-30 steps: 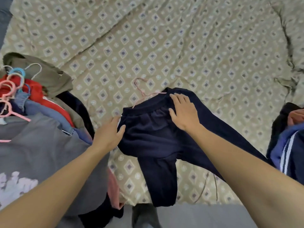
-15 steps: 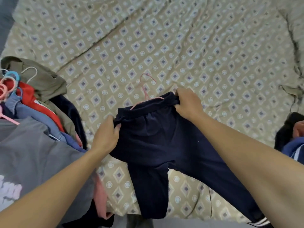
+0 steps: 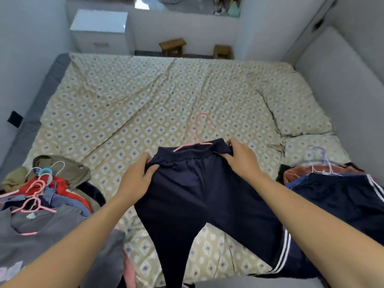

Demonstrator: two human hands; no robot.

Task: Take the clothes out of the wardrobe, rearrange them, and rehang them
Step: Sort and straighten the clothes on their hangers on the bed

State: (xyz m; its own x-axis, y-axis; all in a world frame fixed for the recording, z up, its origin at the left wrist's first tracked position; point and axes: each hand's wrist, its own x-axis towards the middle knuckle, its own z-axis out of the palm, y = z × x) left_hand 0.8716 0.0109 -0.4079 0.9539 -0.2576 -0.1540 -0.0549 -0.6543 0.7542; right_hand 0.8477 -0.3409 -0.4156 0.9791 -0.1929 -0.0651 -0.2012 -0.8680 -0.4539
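A pair of dark navy trousers [image 3: 195,196] with white side stripes hangs in front of me over the bed [image 3: 145,100]. My left hand [image 3: 138,177] grips the left end of the waistband, and my right hand [image 3: 239,159] grips the right end. A pink hanger [image 3: 200,134] sits at the waistband, its hook sticking up behind the fabric. The trouser legs trail down toward the bed's near edge.
A heap of clothes on pink, blue and white hangers [image 3: 41,196] lies at the left. Another pile with navy striped garments [image 3: 340,192] and a purple hanger lies at the right. A white nightstand [image 3: 99,32] and two wooden stools [image 3: 172,46] stand beyond the bed.
Both hands went from lying on the trousers to gripping the waistband and have lifted it. My view has tilted up, showing the room beyond the bed.
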